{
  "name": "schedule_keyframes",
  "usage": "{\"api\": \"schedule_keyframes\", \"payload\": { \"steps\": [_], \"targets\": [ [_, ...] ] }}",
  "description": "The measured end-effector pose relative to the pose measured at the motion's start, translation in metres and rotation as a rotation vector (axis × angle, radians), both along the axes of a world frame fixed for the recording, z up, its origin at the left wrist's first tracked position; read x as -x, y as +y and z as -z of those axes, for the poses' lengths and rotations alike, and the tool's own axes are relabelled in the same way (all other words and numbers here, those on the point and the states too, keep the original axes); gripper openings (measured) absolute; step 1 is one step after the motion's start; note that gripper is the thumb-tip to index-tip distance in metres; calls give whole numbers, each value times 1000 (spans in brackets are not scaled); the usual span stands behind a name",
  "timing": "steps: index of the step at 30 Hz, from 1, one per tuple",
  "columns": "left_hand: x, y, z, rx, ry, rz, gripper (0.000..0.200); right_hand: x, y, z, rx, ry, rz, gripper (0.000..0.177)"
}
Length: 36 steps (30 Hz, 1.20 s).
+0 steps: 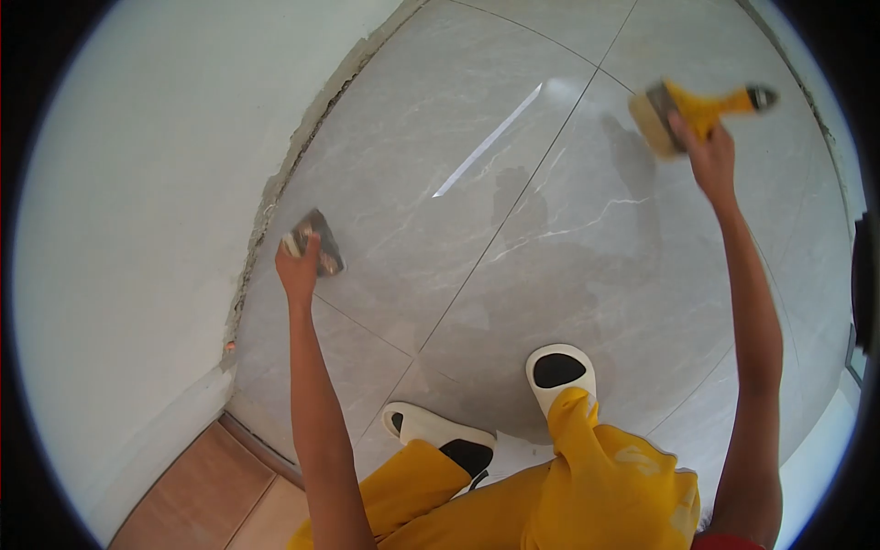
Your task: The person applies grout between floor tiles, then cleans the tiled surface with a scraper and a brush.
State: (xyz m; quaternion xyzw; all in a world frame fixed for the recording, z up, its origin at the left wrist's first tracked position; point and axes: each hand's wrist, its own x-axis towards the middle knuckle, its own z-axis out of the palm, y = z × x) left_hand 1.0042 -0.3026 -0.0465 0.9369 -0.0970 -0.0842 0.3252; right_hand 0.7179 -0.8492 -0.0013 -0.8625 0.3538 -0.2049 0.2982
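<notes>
My right hand [709,151] is closed around a wide brush with a yellow handle [660,119], its pale bristles pointing left over the grey floor tiles. The brush and hand are slightly blurred. In my left hand [299,268], near the wall, is a putty knife [319,240] with a broad, dark, smeared metal blade; my thumb presses on the blade, and most of its handle is hidden in the grip.
Large grey marbled tiles [477,302] with dark joints cover the floor. A white wall [165,165] with a rough bottom edge runs along the left. My white-and-black slippers [561,371] stand on the tiles. Brown tiles [197,486] lie at lower left.
</notes>
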Motion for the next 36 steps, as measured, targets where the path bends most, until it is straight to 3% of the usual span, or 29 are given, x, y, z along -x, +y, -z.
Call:
{"api": "schedule_keyframes", "payload": {
  "steps": [2,4,7,10,12,13,15,18,19,22,23,26,29,32,33,35,36],
  "targets": [
    [-29,-37,5,50,-21,68,32,54,24,9,-87,-19,59,39],
    [-52,-94,18,21,-183,219,36,100,36,18,-227,128,175,39],
    [-62,-200,13,45,6,354,39,128,62,27,-376,-8,352,32],
    [-29,-280,11,-23,-44,577,41,137,64,39,-481,-83,386,30],
    [-15,-302,1,-122,-140,810,42,143,61,52,-403,-120,399,29],
    [-32,-302,-10,-228,-34,846,41,145,58,59,-369,-136,400,29],
    [-85,-270,-4,-98,-2,511,40,149,47,68,-398,-187,414,30],
    [-84,-262,6,66,159,451,40,193,29,102,-386,-122,442,32],
    [-63,-275,8,-75,-63,637,40,189,30,99,-386,-127,439,32],
    [-40,-295,-3,-155,-67,826,42,166,37,87,-394,-149,423,33],
    [-65,-293,3,-122,-126,649,44,164,37,85,-393,-151,427,34],
    [-108,-285,3,196,211,312,48,171,37,89,-368,-104,427,37],
    [-85,-301,10,-94,-128,513,49,161,42,88,-234,-140,419,37],
    [-71,-314,20,2,-139,701,48,167,39,94,-202,-62,415,36],
    [-85,-315,17,-118,-136,554,47,169,36,100,-133,-63,385,36],
    [-82,-332,14,53,166,529,48,163,42,92,2,-44,355,36],
    [-77,-337,10,125,312,507,49,163,44,87,-62,-45,374,37]
  ]
}}
